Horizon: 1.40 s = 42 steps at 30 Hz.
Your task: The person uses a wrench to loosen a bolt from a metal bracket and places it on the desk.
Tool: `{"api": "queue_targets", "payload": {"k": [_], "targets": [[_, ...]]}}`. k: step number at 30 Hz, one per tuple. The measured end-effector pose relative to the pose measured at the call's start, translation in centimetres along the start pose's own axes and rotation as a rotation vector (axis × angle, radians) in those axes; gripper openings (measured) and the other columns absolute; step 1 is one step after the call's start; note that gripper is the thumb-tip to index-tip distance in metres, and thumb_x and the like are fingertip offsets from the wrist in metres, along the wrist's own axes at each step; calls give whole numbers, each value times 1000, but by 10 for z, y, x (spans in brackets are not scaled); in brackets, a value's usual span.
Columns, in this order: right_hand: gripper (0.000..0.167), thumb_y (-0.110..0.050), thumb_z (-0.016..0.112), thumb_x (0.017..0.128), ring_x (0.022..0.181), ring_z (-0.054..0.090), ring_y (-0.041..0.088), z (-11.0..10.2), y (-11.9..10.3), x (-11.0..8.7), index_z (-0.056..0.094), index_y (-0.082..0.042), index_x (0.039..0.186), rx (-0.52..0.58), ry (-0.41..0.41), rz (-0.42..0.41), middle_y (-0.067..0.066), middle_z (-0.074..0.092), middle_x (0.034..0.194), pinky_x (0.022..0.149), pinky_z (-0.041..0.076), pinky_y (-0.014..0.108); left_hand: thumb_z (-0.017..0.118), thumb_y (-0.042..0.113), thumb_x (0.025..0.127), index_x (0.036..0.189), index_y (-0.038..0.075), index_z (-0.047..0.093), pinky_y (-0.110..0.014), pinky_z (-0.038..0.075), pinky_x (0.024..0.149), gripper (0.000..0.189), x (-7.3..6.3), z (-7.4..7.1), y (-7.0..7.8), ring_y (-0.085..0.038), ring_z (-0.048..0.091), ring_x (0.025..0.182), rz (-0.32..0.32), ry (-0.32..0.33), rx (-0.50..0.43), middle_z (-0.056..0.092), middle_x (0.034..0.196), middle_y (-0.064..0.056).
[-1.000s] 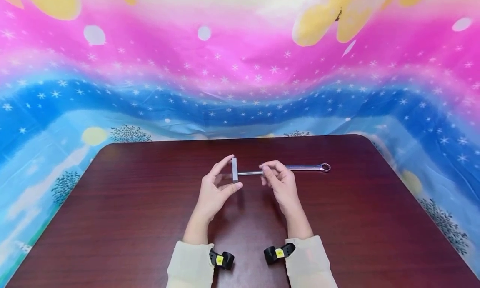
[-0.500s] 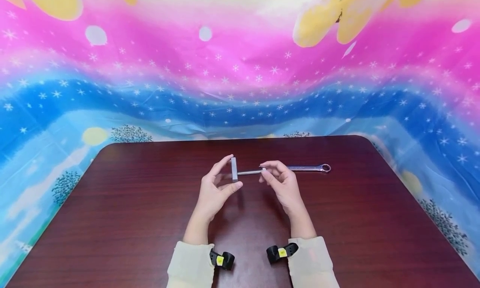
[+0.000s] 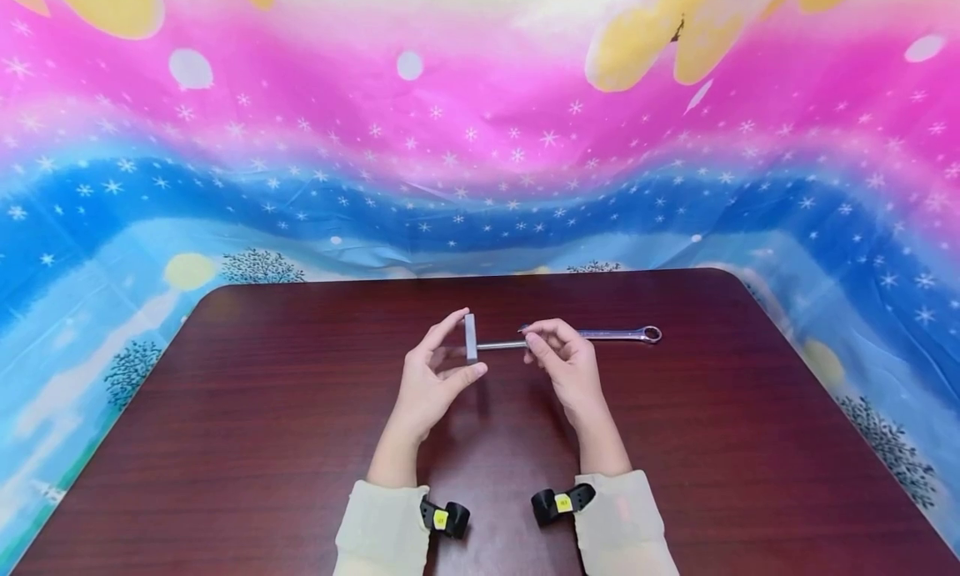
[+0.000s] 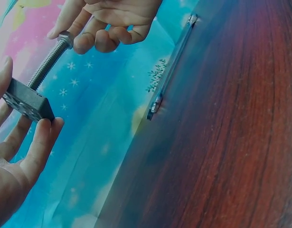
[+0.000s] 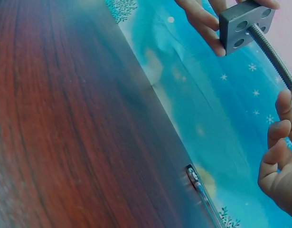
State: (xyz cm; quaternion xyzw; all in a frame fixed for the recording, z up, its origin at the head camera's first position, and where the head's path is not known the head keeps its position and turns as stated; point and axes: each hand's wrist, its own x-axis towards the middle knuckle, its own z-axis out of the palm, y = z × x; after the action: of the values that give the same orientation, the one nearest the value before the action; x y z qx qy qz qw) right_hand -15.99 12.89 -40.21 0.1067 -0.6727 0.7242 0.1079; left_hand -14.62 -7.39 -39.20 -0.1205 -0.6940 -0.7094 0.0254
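Note:
My left hand (image 3: 429,388) grips a grey metal block (image 3: 471,338) by its edges, between thumb and fingertips, above the table. In the right wrist view the block (image 5: 245,26) shows several round holes in its face. A long threaded bolt (image 4: 48,65) stands out from that face, its far end at the block. Thumb and fingertips of my right hand (image 3: 573,376) pinch the bolt's hex head (image 4: 66,40). The bolt lies nearly level, pointing left. Behind my right hand a chrome combination wrench (image 3: 618,336) rests on the table, its ring end to the right.
The dark red wooden table (image 3: 300,443) has rounded far corners. A colourful printed cloth (image 3: 480,142) hangs behind it and along both sides. Each sleeve cuff carries a black strap device, as on the left cuff (image 3: 446,519).
My right hand has shifted slightly to the right and its fingers have changed their grip at the bolt head. The left hand and the block have hardly moved; the wrench lies as before.

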Motion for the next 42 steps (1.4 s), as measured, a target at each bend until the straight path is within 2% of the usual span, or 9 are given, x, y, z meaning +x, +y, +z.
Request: {"api": "queue_targets", "payload": {"k": [4, 9, 15, 20, 23, 28, 34, 37, 42], "targets": [[23, 1, 64, 93, 80, 61, 7, -1, -2, -1, 61, 9, 114, -27, -31, -13, -10, 69, 92, 76, 53, 19, 77, 0, 83, 140, 31, 55, -31, 61, 86, 69, 0, -1, 0, -30, 65, 109, 7, 15, -11, 53, 138, 0], [26, 2, 64, 92, 86, 57, 8, -1, -1, -2, 61, 7, 117, -60, -65, -28, -10, 67, 102, 77, 51, 17, 78, -1, 82, 141, 29, 55, -31, 61, 86, 70, 0, -1, 2, -30, 66, 109, 16, 23, -16, 52, 139, -3], [21, -6, 63, 96, 77, 63, 9, 0, 1, 0, 63, 6, 113, -49, -37, 6, -3, 67, 81, 66, 49, 19, 78, -1, 82, 142, 28, 54, -32, 61, 85, 71, 0, 0, 2, -32, 65, 110, 15, 15, -22, 52, 140, -5], [19, -9, 59, 99, 64, 55, 7, 2, 0, 0, 64, 8, 108, -29, 0, 20, -5, 60, 69, 56, 41, 17, 78, -1, 82, 143, 27, 53, -32, 61, 86, 71, 0, 2, 1, -29, 66, 108, 15, 5, -3, 52, 140, -4], [18, -8, 59, 99, 64, 53, 8, 2, -1, 0, 64, 8, 107, -21, 11, 22, -5, 59, 68, 55, 40, 17, 78, 0, 82, 143, 27, 53, -32, 61, 86, 71, 0, 3, 0, -30, 66, 107, 20, 4, 8, 52, 140, -4], [19, -4, 62, 96, 76, 61, 11, 1, 0, 0, 62, 8, 111, -38, -10, -10, -7, 64, 82, 70, 52, 19, 78, 1, 83, 142, 28, 53, -32, 61, 87, 70, 0, 2, 0, -39, 63, 112, 23, 5, 1, 53, 139, -4], [24, 3, 64, 92, 82, 56, 8, -1, -1, -1, 62, 8, 116, -77, -47, -54, -9, 66, 99, 72, 50, 17, 78, 0, 82, 142, 27, 54, -33, 61, 87, 71, 0, 1, 0, -30, 66, 110, 20, 28, 4, 53, 140, -3], [24, 1, 64, 93, 81, 57, 6, 0, -1, -1, 61, 7, 116, -70, -49, -38, -9, 66, 96, 70, 49, 17, 78, 1, 82, 141, 29, 55, -33, 61, 87, 69, -1, 0, 0, -28, 66, 110, 17, 33, 2, 53, 139, -2], [20, -6, 60, 98, 70, 59, 5, 0, 0, -1, 62, 7, 113, -39, -22, 24, -8, 65, 77, 58, 43, 17, 78, 0, 82, 142, 29, 54, -33, 61, 87, 71, -1, 0, 2, -29, 66, 110, 20, 25, 3, 53, 140, -2]]}}
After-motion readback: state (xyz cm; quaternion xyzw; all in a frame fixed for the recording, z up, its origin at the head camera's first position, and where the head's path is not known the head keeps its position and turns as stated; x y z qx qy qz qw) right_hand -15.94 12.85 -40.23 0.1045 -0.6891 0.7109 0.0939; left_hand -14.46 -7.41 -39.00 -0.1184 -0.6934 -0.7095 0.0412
